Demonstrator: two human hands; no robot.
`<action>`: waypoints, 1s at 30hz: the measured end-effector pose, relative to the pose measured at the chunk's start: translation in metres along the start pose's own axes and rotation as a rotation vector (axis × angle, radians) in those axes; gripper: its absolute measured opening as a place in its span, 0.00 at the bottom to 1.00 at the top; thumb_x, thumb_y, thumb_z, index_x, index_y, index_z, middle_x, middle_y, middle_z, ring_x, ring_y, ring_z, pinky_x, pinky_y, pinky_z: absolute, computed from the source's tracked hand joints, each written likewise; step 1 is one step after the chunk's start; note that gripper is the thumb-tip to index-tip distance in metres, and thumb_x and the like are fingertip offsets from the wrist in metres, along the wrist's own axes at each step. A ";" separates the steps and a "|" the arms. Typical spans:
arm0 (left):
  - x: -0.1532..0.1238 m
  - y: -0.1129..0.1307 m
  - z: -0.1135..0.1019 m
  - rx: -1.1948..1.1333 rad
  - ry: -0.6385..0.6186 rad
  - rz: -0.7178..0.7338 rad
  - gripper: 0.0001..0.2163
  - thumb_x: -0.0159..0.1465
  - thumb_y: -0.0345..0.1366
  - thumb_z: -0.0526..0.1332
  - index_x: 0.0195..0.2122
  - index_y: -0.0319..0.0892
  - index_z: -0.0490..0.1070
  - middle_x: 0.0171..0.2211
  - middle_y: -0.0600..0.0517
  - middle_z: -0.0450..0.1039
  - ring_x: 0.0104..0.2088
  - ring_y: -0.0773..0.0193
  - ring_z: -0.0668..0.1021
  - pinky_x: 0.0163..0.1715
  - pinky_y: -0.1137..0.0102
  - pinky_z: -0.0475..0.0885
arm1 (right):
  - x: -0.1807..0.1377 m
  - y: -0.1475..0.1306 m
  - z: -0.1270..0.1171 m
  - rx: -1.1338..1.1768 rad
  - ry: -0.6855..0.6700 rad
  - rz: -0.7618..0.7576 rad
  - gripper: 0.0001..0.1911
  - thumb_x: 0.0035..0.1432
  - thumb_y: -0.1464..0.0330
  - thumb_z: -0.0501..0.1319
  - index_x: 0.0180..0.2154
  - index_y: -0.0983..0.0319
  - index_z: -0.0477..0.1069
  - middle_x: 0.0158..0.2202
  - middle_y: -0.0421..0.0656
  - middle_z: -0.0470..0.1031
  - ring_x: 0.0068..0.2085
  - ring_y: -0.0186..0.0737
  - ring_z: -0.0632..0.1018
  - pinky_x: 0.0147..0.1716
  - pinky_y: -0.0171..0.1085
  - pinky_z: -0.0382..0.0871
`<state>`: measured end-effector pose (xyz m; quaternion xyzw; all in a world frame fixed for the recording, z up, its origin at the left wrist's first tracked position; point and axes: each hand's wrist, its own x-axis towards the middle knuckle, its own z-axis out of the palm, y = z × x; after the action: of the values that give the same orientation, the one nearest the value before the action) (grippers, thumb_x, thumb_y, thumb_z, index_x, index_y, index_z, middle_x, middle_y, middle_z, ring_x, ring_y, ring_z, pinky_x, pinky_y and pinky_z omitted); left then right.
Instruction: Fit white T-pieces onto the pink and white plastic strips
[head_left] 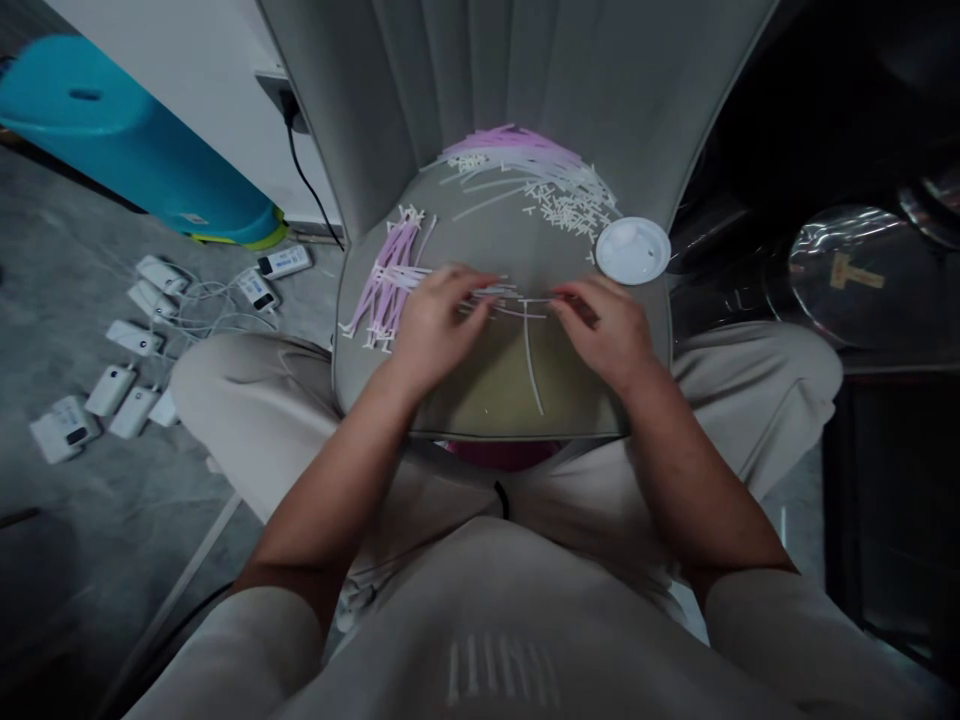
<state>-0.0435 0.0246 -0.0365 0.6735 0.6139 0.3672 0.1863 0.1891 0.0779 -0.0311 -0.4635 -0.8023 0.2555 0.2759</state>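
Head view: my left hand (435, 330) is curled, its fingertips pinching thin white plastic strips (491, 298) above the centre of the grey upholstered seat (480, 400). My right hand (604, 330) is half closed, with its fingertips on the same strips. Relative to the seat, a pink-and-white strip bundle (386, 285) lies left of centre, a further strip spread (517, 160) lies at the rear, and a round white lid (632, 250) sits on the right edge.

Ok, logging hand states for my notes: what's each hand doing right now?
Left hand: closed, pinching thin white plastic strips.
Right hand: closed, pinching those strips too.
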 end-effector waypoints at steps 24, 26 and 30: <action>0.014 0.011 0.025 0.103 -0.036 -0.155 0.09 0.68 0.35 0.57 0.44 0.40 0.74 0.35 0.46 0.78 0.36 0.59 0.78 0.41 0.66 0.70 | 0.026 0.002 0.014 -0.130 -0.124 -0.030 0.06 0.59 0.66 0.63 0.35 0.62 0.76 0.34 0.46 0.80 0.37 0.44 0.77 0.40 0.42 0.69; 0.014 0.010 0.026 -0.005 0.045 -0.173 0.08 0.69 0.34 0.56 0.44 0.41 0.73 0.33 0.49 0.76 0.34 0.62 0.76 0.40 0.67 0.69 | 0.015 -0.002 0.014 0.095 -0.062 0.044 0.07 0.59 0.63 0.63 0.35 0.60 0.72 0.29 0.41 0.76 0.32 0.39 0.75 0.34 0.39 0.68; 0.013 0.022 0.029 -0.138 0.040 -0.137 0.09 0.70 0.37 0.57 0.41 0.42 0.75 0.28 0.53 0.72 0.31 0.64 0.74 0.37 0.69 0.68 | 0.004 -0.013 0.011 0.382 -0.015 0.144 0.07 0.61 0.61 0.61 0.35 0.56 0.65 0.23 0.33 0.62 0.24 0.34 0.66 0.26 0.35 0.62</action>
<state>-0.0076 0.0388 -0.0371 0.6080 0.6355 0.4082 0.2445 0.1722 0.0741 -0.0292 -0.4569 -0.7063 0.4255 0.3338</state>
